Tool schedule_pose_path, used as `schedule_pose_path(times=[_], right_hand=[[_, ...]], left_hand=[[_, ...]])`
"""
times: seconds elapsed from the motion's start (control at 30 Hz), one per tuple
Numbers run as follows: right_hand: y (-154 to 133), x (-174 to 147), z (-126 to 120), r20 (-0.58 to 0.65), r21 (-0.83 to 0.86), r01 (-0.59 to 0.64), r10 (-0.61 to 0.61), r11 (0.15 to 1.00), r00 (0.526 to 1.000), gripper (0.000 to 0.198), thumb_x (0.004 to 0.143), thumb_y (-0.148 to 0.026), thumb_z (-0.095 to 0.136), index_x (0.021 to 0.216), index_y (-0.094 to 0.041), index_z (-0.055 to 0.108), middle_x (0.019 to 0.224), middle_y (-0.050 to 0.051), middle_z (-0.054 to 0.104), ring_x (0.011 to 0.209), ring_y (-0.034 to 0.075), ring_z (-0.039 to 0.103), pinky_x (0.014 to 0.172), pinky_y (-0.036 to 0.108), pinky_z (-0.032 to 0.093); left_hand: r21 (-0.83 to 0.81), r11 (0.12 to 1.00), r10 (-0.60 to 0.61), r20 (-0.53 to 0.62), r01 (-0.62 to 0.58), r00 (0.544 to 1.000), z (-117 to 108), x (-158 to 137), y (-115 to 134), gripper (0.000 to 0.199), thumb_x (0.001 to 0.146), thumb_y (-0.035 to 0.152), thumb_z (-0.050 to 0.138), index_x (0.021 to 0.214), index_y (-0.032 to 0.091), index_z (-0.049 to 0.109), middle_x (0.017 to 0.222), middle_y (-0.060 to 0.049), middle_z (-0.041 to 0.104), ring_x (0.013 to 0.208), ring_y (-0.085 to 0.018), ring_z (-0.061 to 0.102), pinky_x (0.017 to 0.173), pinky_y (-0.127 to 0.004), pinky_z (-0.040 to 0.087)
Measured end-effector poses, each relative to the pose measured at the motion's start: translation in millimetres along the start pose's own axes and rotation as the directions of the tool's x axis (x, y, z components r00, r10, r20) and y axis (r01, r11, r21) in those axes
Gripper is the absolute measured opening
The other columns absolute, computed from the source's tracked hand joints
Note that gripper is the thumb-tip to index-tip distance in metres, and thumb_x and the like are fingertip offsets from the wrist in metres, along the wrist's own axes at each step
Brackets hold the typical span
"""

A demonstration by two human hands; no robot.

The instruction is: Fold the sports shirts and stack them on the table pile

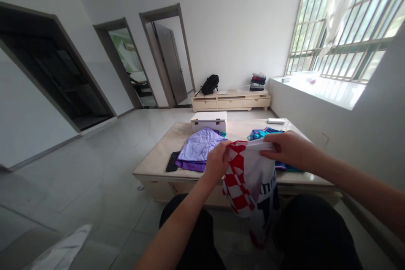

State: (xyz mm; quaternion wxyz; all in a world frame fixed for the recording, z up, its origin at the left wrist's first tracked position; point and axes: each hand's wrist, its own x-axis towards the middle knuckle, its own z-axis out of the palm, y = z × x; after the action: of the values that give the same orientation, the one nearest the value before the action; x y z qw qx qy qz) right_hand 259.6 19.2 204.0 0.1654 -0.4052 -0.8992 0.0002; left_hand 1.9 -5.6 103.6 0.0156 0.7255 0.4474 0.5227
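A white jersey with red checks and dark lettering (253,177) hangs between my hands, in front of the low table's near edge and between my knees. My left hand (218,158) pinches its upper left corner. Fingers and thumb of my right hand (280,145) grip the upper right edge. Left of the jersey, a pile of purple and lilac clothes (201,147) lies on the table, beside a black phone-like object (172,161). Blue and teal clothes (259,133) lie behind my right hand, partly hidden by it and the jersey.
On the low table (152,162) stand a white box (209,121) and a small white object (276,121). Behind is a cabinet (230,103) bearing a black backpack (210,85) and folded clothes (257,82). Something pale (63,251) lies at the lower left.
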Motion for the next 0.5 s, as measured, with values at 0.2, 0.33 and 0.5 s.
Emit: schedule_pose_path(times=[0.2,0.33,0.5], right_hand=[[-7.7,-14.0,15.2,-0.176,0.035,-0.011,0.017,0.999,0.984,0.041,0.094,-0.041,0.057,0.133,-0.028,0.06,0.076,0.003,0.074,0.067,0.022,0.068,0.06,0.028,0.045],[-26.0,-14.8,28.5,-0.274,0.013,0.055,-0.049,0.998,0.96,0.051,0.099,-0.035,0.048,0.149,-0.025,0.051,0.106,0.011,0.077,0.087,0.028,0.073,0.073,0.035,0.054],[-22.0,-17.3,38.7,-0.274,0.133,0.023,0.014,0.991,0.962,0.051,0.098,-0.039,0.051,0.147,-0.025,0.055,0.105,0.01,0.077,0.087,0.028,0.072,0.077,0.038,0.056]], left_hand=[[-0.314,0.832,-0.469,0.044,0.458,0.882,11.8,-0.3,27.1,0.02,0.099,0.033,0.052,0.095,0.018,0.066,0.092,-0.006,0.074,0.084,-0.019,0.068,0.074,-0.028,0.054],[-0.224,0.825,-0.553,-0.135,0.518,0.822,33.0,-10.3,30.5,0.023,0.103,0.029,0.041,0.093,0.021,0.06,0.096,-0.005,0.072,0.091,-0.019,0.066,0.082,-0.03,0.052],[0.071,0.939,-0.311,-0.241,0.337,0.919,21.4,-24.9,19.2,0.026,0.106,0.036,0.036,0.106,0.024,0.059,0.101,-0.007,0.073,0.093,-0.022,0.068,0.082,-0.033,0.05]])
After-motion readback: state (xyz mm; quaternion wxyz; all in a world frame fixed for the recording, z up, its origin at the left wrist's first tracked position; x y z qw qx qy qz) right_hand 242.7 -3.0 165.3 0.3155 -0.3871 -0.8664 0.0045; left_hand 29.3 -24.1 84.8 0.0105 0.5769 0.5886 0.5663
